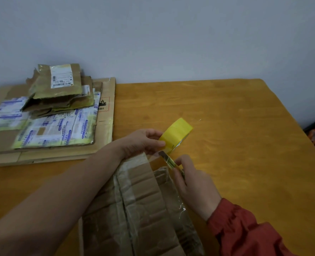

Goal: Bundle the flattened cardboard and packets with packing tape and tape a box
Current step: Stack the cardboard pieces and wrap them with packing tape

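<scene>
Packing tape [177, 131], where is it?

Just above the wooden table [227, 117], near the middle, at the far end of the box [134, 209]. It is a yellow roll, tilted on edge, with a clear strip running from it down to the box.

Who has hold of it?

The left hand [143, 141]. Its fingers are curled over the top of the roll and the thumb presses the near side. The forearm is bare and crosses over the box.

And the right hand [191, 185]?

Closed round a small utility knife [168, 160] with a yellowish handle. The grey blade points up and left, its tip just beside the lower edge of the roll. Whether it touches the clear strip, I cannot tell. That arm wears a red sleeve [245, 233].

The box?

Worn brown cardboard, nearest the person, with clear tape along its top seam.

What else?

Flattened cardboard [106, 133] stacked at the table's far left against the grey wall [153, 34], with brown packets [60, 80] piled on top, one bearing a white label.
</scene>
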